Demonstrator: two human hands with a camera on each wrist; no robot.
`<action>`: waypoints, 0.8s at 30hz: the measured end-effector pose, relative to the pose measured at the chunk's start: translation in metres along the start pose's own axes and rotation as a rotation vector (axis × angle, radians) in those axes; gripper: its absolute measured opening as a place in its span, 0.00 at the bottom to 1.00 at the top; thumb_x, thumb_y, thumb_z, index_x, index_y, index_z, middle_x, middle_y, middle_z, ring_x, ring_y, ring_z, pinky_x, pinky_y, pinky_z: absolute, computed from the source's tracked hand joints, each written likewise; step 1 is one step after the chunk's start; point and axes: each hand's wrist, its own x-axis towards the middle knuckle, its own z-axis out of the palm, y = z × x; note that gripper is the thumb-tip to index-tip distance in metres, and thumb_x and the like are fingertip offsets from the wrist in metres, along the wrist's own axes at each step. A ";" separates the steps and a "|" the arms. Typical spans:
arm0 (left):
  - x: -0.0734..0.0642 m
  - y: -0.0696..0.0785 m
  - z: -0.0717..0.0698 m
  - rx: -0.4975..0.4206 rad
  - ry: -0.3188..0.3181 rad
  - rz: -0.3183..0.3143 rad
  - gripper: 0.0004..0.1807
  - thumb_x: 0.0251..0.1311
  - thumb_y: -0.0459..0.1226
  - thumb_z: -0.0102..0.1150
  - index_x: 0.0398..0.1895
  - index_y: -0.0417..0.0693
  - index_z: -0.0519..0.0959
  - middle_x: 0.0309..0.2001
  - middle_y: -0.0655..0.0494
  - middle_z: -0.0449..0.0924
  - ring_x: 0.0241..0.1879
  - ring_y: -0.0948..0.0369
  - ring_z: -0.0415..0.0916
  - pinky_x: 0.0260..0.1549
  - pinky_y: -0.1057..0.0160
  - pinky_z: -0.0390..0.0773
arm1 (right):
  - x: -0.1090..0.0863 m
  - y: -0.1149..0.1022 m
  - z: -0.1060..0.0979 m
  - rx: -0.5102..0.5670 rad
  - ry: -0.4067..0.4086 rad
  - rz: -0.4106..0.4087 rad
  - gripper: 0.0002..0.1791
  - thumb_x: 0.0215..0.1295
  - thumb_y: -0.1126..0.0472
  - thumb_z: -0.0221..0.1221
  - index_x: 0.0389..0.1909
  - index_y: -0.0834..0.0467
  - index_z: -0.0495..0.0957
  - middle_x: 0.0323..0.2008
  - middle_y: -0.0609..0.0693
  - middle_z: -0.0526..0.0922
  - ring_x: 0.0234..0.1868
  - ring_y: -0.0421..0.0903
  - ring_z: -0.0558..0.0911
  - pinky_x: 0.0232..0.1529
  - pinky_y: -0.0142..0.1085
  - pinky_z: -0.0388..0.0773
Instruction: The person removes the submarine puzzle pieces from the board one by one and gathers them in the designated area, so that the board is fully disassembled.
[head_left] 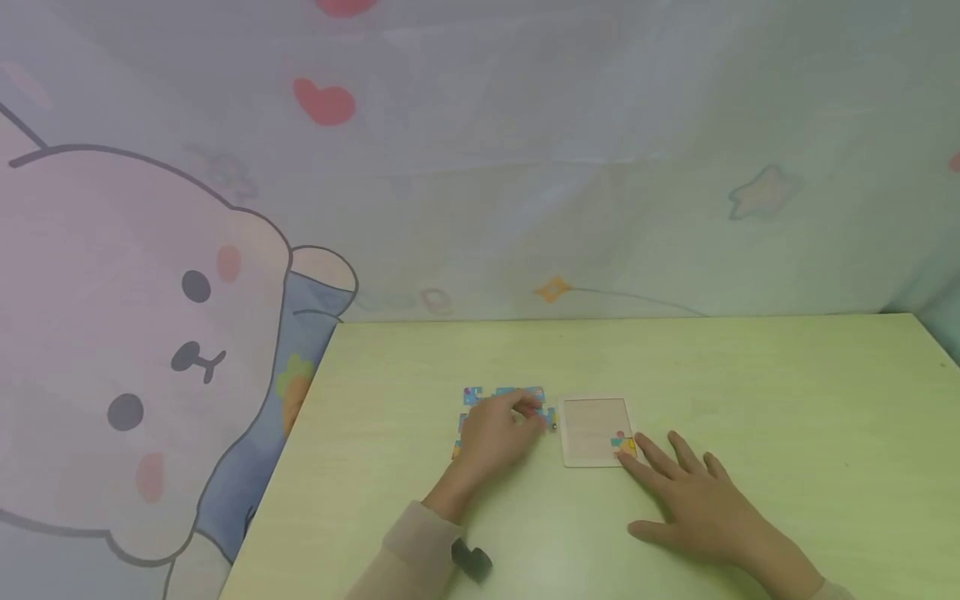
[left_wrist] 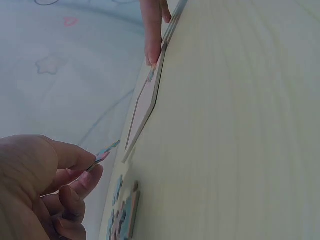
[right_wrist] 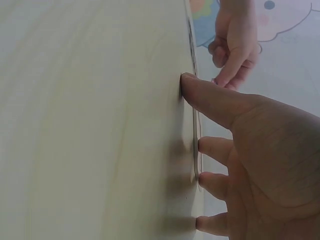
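Observation:
My left hand (head_left: 497,431) pinches a small colourful jigsaw piece (left_wrist: 102,155) between thumb and fingertips, raised above the table in the left wrist view. Beneath and around that hand lie several loose jigsaw pieces (head_left: 472,394), partly hidden by it. Just to the right is a square, light wooden puzzle tray (head_left: 588,423), with a coloured piece (head_left: 622,444) at its lower right corner. Spread fingers of my right hand (head_left: 693,504) touch the tray's right side near that corner; its thumb points left, below the tray.
The pale wooden table (head_left: 795,450) extends to both sides of the tray. Behind it hangs a printed cloth (head_left: 525,208) with a large cartoon bear at the left. A small dark object (head_left: 472,560) is by the left sleeve cuff.

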 end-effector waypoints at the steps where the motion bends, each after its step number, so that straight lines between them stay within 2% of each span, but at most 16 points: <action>1: -0.001 -0.002 -0.001 0.008 -0.004 0.001 0.10 0.65 0.42 0.63 0.46 0.54 0.87 0.38 0.69 0.86 0.29 0.66 0.76 0.26 0.64 0.74 | 0.000 0.000 0.000 0.000 -0.001 0.000 0.46 0.63 0.29 0.63 0.78 0.45 0.66 0.78 0.56 0.63 0.74 0.74 0.60 0.57 0.78 0.62; 3: -0.001 -0.004 -0.003 0.028 -0.010 0.010 0.10 0.66 0.43 0.64 0.46 0.53 0.87 0.38 0.68 0.86 0.40 0.62 0.82 0.37 0.58 0.81 | 0.000 0.001 0.000 0.001 -0.002 0.001 0.47 0.63 0.29 0.63 0.79 0.45 0.65 0.78 0.56 0.63 0.74 0.74 0.59 0.57 0.78 0.61; 6: -0.001 -0.007 -0.003 0.052 -0.015 0.020 0.09 0.66 0.43 0.66 0.45 0.51 0.87 0.37 0.67 0.87 0.44 0.57 0.85 0.41 0.54 0.83 | 0.000 0.002 0.001 0.001 -0.003 0.002 0.47 0.63 0.29 0.63 0.79 0.44 0.65 0.78 0.56 0.63 0.74 0.74 0.59 0.57 0.78 0.62; 13: 0.002 -0.013 0.000 0.116 -0.010 0.022 0.08 0.65 0.42 0.68 0.44 0.52 0.88 0.36 0.67 0.87 0.40 0.61 0.82 0.36 0.59 0.80 | 0.000 0.003 0.003 0.009 -0.002 0.001 0.47 0.63 0.28 0.62 0.79 0.44 0.64 0.78 0.55 0.62 0.74 0.74 0.59 0.58 0.78 0.61; 18: 0.005 -0.015 0.001 0.151 -0.002 0.029 0.07 0.65 0.38 0.67 0.44 0.51 0.89 0.36 0.64 0.87 0.32 0.66 0.78 0.24 0.66 0.77 | 0.000 0.004 0.003 0.003 0.006 -0.003 0.47 0.63 0.28 0.62 0.79 0.44 0.65 0.78 0.55 0.63 0.74 0.74 0.59 0.57 0.78 0.61; 21: 0.006 -0.016 0.001 0.154 0.013 0.046 0.08 0.64 0.35 0.64 0.44 0.49 0.89 0.36 0.62 0.87 0.29 0.67 0.78 0.19 0.68 0.75 | 0.000 0.004 0.004 -0.003 0.010 -0.005 0.47 0.63 0.28 0.62 0.79 0.44 0.65 0.78 0.55 0.63 0.74 0.74 0.60 0.57 0.78 0.62; 24: 0.007 -0.015 0.000 0.142 0.022 0.061 0.08 0.64 0.35 0.63 0.43 0.48 0.89 0.36 0.61 0.86 0.29 0.67 0.78 0.19 0.69 0.75 | 0.001 0.005 0.005 -0.008 0.008 -0.004 0.47 0.63 0.28 0.62 0.79 0.44 0.65 0.78 0.55 0.63 0.74 0.74 0.60 0.58 0.78 0.62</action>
